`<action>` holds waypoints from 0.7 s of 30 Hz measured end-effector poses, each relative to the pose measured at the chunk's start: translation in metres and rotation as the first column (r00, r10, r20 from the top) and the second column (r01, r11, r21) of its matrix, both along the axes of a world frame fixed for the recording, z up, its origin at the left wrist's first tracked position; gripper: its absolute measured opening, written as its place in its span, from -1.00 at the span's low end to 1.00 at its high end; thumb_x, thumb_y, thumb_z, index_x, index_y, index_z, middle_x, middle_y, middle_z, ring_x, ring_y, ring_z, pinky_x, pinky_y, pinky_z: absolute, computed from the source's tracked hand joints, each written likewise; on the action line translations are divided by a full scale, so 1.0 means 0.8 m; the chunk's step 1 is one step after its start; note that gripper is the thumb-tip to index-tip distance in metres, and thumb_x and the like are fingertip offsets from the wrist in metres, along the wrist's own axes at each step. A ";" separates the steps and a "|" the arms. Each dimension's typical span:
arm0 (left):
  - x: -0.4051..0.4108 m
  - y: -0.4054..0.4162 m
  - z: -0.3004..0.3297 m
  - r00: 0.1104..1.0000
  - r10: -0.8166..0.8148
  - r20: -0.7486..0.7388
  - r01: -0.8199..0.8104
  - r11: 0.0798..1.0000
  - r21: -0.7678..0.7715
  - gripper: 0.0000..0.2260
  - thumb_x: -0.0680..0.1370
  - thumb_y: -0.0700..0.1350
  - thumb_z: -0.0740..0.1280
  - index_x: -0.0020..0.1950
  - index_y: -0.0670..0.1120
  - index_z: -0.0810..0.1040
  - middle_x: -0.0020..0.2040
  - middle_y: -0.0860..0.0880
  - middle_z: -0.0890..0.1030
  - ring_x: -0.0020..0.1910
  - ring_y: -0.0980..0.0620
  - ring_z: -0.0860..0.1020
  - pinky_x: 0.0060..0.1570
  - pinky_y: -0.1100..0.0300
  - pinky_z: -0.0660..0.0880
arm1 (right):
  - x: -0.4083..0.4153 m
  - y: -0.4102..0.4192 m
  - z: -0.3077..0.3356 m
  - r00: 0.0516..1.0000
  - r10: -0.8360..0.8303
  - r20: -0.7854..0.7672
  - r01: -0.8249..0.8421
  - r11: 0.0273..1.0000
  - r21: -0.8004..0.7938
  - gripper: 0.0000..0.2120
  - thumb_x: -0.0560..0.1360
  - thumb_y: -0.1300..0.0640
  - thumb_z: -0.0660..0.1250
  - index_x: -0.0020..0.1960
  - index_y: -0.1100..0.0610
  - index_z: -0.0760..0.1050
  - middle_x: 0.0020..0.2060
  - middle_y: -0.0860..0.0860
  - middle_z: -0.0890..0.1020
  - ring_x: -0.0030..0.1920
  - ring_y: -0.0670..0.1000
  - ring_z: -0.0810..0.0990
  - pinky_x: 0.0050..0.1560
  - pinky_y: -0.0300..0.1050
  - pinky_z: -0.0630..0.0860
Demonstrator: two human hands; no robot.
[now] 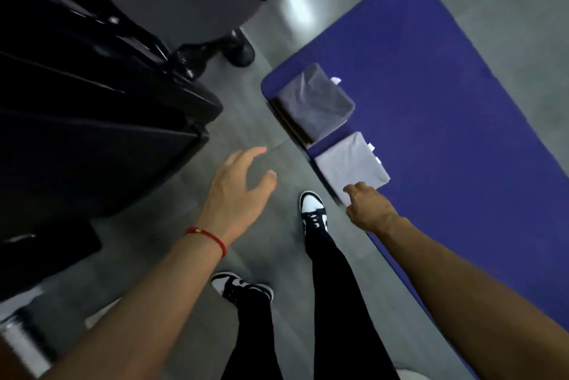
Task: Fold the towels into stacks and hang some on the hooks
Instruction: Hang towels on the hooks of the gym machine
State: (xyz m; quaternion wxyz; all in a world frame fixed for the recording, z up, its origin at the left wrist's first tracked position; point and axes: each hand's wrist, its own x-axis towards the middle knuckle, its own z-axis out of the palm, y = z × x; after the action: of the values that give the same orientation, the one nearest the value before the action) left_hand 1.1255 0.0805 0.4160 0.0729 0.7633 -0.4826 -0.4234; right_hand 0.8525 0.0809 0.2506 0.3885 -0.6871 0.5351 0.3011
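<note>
From where I'm watching, two folded stacks already sit on the blue mat (446,102) laid on the grey floor (268,145): a dark grey towel stack (317,102) farther from me and a light grey towel stack (351,164) nearer, side by side along the mat's edge with a thin strip of mat showing between them. Both look squared off, so I judge the folding part largely done, at least for the towels in view.

My right hand (369,210) is at the near corner of the light stack, fingers curled. The picture is blurred there, so I cannot tell whether that grip is pinching the corner, just touching it, or merely hanging above it. My left hand (240,192) hovers over bare floor with fingers spread and relaxed, holding nothing.

No hooks are visible, and nothing hangs anywhere I can see, so the hanging step looks not yet done. To my left stands dark gym equipment (92,87), unrelated to the towels. My two black-and-white shoes (314,210) stand on the floor, just beside the mat's edge.

What remains, as I read it: take some towels and carry them to hooks outside this view.
</note>
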 end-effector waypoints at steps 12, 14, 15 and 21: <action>-0.036 -0.070 -0.392 0.996 -0.086 0.035 0.082 0.991 0.105 -0.44 0.59 -0.05 0.30 0.59 -0.07 0.27 0.53 -0.06 0.35 0.53 -0.02 0.26 0.46 0.27 0.10 | 0.004 -0.076 -0.392 0.972 0.212 -0.098 -0.214 0.977 -0.016 -0.33 0.60 0.13 0.27 0.64 0.02 0.08 0.65 0.02 0.01 0.64 0.14 -0.02 0.54 0.28 0.14; -0.031 -0.078 -0.428 0.994 -0.098 0.043 0.092 0.989 0.119 -0.44 0.60 -0.07 0.30 0.59 -0.08 0.27 0.54 -0.07 0.36 0.53 -0.01 0.26 0.46 0.27 0.10 | 0.014 -0.085 -0.429 0.963 0.253 -0.089 -0.261 0.961 -0.096 -0.37 0.64 0.11 0.21 0.65 0.00 0.06 0.65 0.03 0.03 0.64 0.13 -0.03 0.55 0.33 0.05; -0.027 -0.081 -0.441 0.993 -0.105 0.047 0.098 0.987 0.128 -0.44 0.60 -0.08 0.30 0.59 -0.08 0.26 0.54 -0.06 0.35 0.53 -0.01 0.26 0.46 0.27 0.10 | 0.021 -0.088 -0.443 0.960 0.269 -0.078 -0.278 0.951 -0.132 -0.43 0.67 0.09 0.16 0.64 0.00 0.09 0.64 0.03 0.08 0.64 0.13 -0.01 0.54 0.36 0.00; -0.010 -0.071 -0.458 0.991 -0.128 0.036 0.122 0.983 0.140 -0.41 0.60 -0.08 0.30 0.61 -0.06 0.22 0.56 -0.03 0.32 0.54 0.02 0.22 0.42 0.33 0.07 | 0.035 -0.090 -0.467 0.939 0.333 -0.088 -0.344 0.889 -0.303 -0.72 0.68 0.02 0.18 0.31 0.02 0.54 0.18 0.02 0.56 0.38 0.12 0.42 0.54 0.41 -0.03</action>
State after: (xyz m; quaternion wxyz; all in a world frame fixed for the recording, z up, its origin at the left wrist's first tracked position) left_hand 1.1177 0.0234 0.0494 -0.0176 0.7439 -0.5007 -0.4422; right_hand 0.8805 0.0091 -0.1232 0.2068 -0.8173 0.4548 0.2869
